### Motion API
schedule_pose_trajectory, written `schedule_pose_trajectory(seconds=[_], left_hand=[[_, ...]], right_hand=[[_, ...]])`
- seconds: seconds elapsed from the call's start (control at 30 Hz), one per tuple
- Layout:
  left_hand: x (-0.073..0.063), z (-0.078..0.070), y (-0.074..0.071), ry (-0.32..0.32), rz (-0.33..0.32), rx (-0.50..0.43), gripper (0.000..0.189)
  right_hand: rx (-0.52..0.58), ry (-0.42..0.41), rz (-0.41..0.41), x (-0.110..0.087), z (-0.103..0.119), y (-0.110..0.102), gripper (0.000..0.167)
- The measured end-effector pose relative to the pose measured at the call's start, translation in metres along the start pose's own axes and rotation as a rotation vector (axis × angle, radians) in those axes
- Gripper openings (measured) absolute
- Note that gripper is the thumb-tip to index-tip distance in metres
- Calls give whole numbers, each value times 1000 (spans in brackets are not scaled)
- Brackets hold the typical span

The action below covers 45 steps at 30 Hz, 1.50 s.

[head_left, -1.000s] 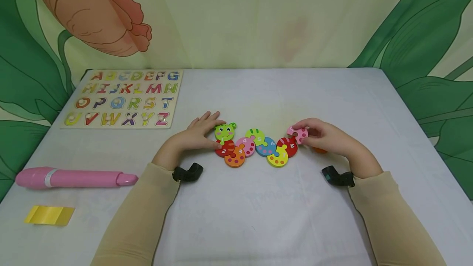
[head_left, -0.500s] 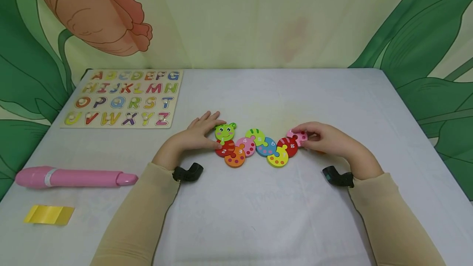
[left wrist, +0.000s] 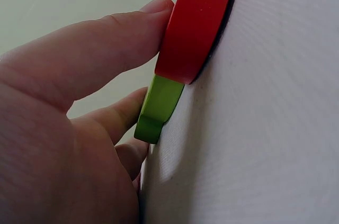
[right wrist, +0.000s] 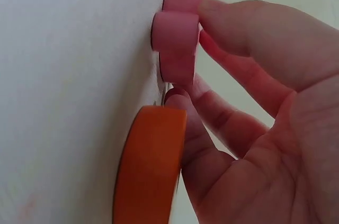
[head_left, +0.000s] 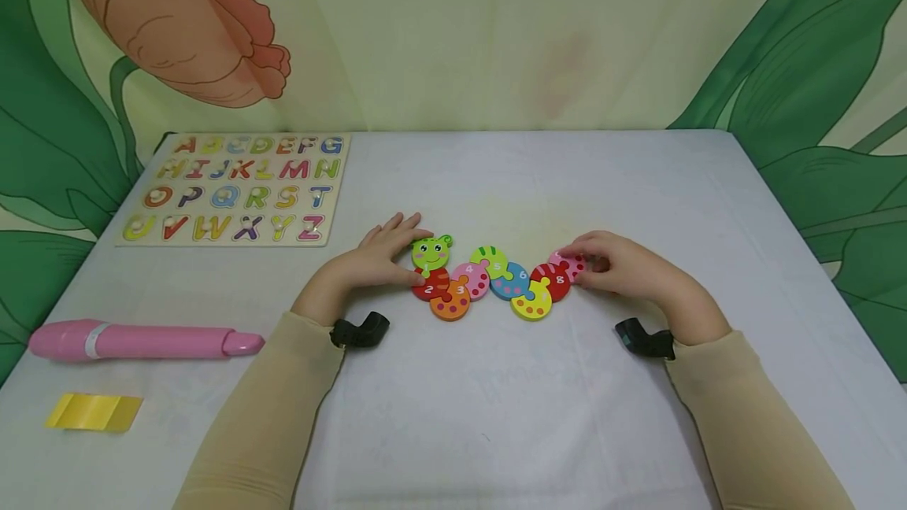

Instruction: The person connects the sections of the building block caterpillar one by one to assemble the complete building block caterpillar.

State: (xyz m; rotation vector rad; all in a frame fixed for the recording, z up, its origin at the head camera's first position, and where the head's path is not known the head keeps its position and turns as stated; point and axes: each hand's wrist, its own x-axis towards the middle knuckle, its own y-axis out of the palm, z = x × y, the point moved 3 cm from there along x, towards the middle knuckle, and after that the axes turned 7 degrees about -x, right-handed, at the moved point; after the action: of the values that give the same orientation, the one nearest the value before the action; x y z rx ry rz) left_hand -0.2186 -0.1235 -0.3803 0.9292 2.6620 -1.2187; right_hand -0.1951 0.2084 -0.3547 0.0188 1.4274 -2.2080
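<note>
A caterpillar number puzzle (head_left: 510,283) lies in a zigzag row across the white tabletop. My left hand (head_left: 375,260) is at its left end, thumb resting on the red piece with a 2 (head_left: 429,286), fingers stretched beside the green head piece (head_left: 430,252). At the other end, my right hand (head_left: 627,267) pinches the pink dotted puzzle piece (head_left: 575,264), which meets the red piece with an 8 (head_left: 556,282); the fingers hide part of it. An orange piece (right wrist: 151,166) lies near that hand in the right wrist view, hidden from the head view.
At the back left lies an alphabet board (head_left: 234,207) with colored letters. A pink crayon-shaped tube (head_left: 163,342) is on the left side, and a folded yellow strip (head_left: 94,412) is nearer the front. A printed curtain stands behind the table.
My right hand has lowered the pink piece against the red 8 piece and turned it slightly into line. The orange piece has become covered by the hand. My left hand stays in place.
</note>
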Motion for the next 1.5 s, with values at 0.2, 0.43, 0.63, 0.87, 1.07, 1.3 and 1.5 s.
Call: schedule_pose_trajectory(seconds=[0.2,0.43,0.63,0.87,1.07,1.3,1.5], left_hand=[[-2,-1,-1,6,-1,-8,71],[-2,0,-1,10,0,-3,71],[0,-2,0,5,7,-8,71],[0,-2,0,-5,3,1,71],[0,0,0,-5,2,1,70],[-1,-1,0,3,3,1,70],[-1,-1,-1,4,6,4,71]], right_hand=[[-16,1,-1,1,3,1,41],[39,2,-10,-5,-1,-6,44],[75,55,-23,-23,-16,-19,48],[46,82,10,-35,-36,-17,54],[8,58,18,-33,-38,-11,57],[7,73,-28,-34,-36,-12,59],[26,55,-28,-35,-27,-11,57]])
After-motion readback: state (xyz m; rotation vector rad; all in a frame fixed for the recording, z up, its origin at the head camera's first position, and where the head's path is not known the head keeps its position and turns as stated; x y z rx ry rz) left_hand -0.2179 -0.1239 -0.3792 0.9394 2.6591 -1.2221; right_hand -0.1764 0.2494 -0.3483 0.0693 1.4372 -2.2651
